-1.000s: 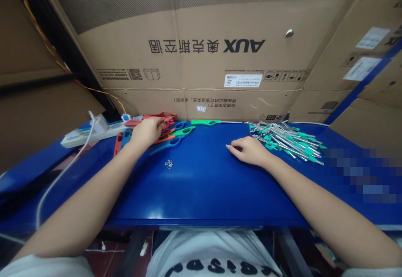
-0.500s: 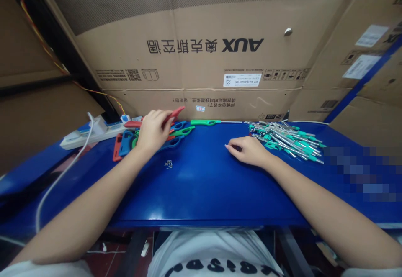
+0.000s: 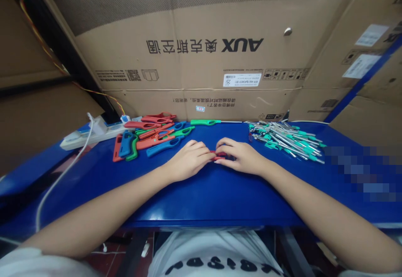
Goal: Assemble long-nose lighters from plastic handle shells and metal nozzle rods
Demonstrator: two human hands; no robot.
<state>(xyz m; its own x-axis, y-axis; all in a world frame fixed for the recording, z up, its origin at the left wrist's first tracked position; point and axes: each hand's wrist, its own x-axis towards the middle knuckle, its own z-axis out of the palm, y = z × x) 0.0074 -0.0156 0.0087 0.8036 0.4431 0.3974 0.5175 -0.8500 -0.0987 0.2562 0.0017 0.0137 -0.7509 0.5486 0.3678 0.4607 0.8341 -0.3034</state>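
Observation:
Over the middle of the blue table, my two hands meet at a red lighter handle (image 3: 219,156). My left hand (image 3: 192,159) is closed on its left part, fingers hiding much of it. My right hand (image 3: 240,156) grips its other end between thumb and fingers. Left of them lies a pile of lighter handles (image 3: 157,132) in red, orange, blue and green. A heap of metal lighter tubes with green parts (image 3: 285,139) lies beyond my right hand. At the back rests a green long-reach lighter (image 3: 205,122) with a thin metal rod.
A white power strip (image 3: 94,137) with plugs and a white cable (image 3: 55,189) lies on the left. A cardboard wall (image 3: 194,21) stands along the back of the blue table (image 3: 201,206). The table's right side is partly blurred out by pixelation.
My left hand has carried the red lighter handle from above the pile, right and nearer to me. My right hand has shifted slightly left and taken hold of it as well.

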